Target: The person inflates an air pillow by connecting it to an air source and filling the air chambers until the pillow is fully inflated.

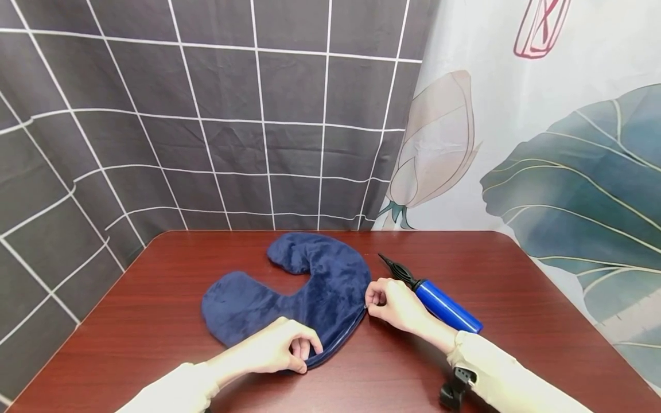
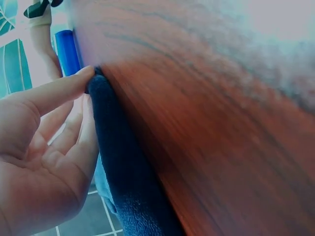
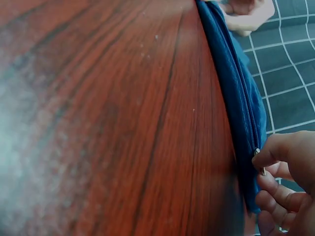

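Observation:
A dark blue plush U-shaped neck pillow (image 1: pixel 330 275) lies on the table, its opening toward the upper left. Along its outer edge runs a zipper (image 3: pixel 244 93). My right hand (image 1: pixel 395 304) pinches the small metal zipper pull (image 3: pixel 257 152) at the pillow's right side, between thumb and finger. At the near edge, my left hand (image 1: pixel 281 347) pinches the pillow's rim; in the left wrist view the thumb and fingers meet on the dark blue fabric (image 2: pixel 115 142). The zipper between both hands looks closed in the right wrist view.
A blue hand pump (image 1: pixel 446 304) with a black nozzle lies right of the pillow, close behind the right forearm. The reddish-brown wooden table (image 1: pixel 155 321) ends at a dark grid-patterned curtain (image 1: pixel 217 137) and a white floral one (image 1: pixel 444 137).

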Action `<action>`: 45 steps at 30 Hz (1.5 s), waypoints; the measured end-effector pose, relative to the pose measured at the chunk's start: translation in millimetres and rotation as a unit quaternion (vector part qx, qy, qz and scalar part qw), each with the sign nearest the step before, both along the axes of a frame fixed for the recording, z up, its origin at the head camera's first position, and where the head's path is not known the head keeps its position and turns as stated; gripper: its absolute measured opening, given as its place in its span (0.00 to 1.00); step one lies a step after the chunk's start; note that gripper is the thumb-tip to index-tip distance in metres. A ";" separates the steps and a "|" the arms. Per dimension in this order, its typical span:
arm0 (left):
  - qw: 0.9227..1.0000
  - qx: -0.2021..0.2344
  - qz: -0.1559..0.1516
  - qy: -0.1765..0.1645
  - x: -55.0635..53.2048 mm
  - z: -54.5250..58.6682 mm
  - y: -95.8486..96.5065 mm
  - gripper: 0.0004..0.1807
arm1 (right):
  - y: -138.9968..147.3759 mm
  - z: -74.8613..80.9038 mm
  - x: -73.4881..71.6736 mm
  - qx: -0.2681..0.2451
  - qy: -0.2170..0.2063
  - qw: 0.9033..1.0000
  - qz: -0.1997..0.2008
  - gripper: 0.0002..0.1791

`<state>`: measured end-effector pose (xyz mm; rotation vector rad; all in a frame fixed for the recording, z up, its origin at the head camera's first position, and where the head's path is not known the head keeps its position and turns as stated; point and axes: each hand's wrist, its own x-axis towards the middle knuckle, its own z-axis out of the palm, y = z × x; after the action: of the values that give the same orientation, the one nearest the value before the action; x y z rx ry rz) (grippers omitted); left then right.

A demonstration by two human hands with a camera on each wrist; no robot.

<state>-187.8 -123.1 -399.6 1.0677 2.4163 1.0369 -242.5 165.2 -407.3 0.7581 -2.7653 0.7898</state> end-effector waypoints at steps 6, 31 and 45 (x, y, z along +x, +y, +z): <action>1.000 -0.008 -0.002 -0.002 0.6 3.7 -0.5 0.17 | -1.4 2.4 -5.2 0.005 -0.001 1.000 0.007 0.11; 1.000 -0.017 0.003 0.026 7.4 1.1 -9.8 0.17 | -28.5 6.3 -27.1 0.000 -0.003 0.999 0.032 0.09; 0.999 -0.018 0.019 0.025 10.2 -1.4 -18.2 0.17 | -48.4 -4.8 -49.8 -0.022 0.015 0.992 0.123 0.08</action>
<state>-177.6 -141.3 -401.0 1.0520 2.4937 0.9861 -292.3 116.8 -412.1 1.1068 -2.6517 0.8699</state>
